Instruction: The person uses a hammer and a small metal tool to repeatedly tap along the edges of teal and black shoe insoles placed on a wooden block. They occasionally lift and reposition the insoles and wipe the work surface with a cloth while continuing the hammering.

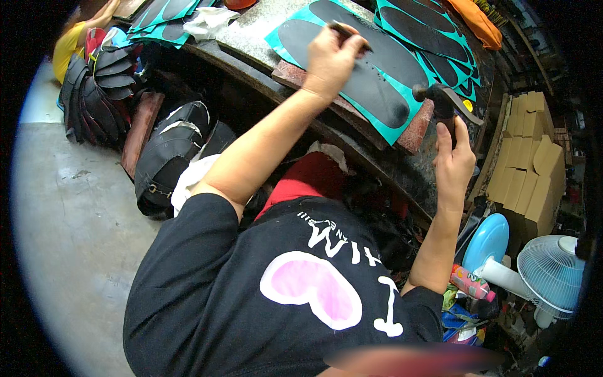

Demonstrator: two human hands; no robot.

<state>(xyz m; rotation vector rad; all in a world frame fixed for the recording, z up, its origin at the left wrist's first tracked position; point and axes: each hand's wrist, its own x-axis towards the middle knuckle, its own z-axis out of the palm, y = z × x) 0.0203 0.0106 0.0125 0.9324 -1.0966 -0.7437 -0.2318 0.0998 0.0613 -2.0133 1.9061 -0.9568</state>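
My left hand (331,63) is closed round a short dark punch (342,29), held slantwise over a sheet (386,47) with black sole-shaped areas on a teal backing. Small dark specks or holes run across the sheet just right of that hand; which they are I cannot tell. My right hand (453,160) grips the handle of a hammer (435,94), raised near the sheet's right end, with its head toward the sheet. A reddish board (414,133) lies under the sheet. The punch's tip is partly hidden by my fingers.
More teal-and-black sheets (433,31) are stacked at the far right, others (164,17) at the far left. Cut black pieces (100,88) hang in a bundle at left. Cardboard boxes (524,163) and a fan (549,276) stand right. Another person's yellow sleeve (68,50) shows far left.
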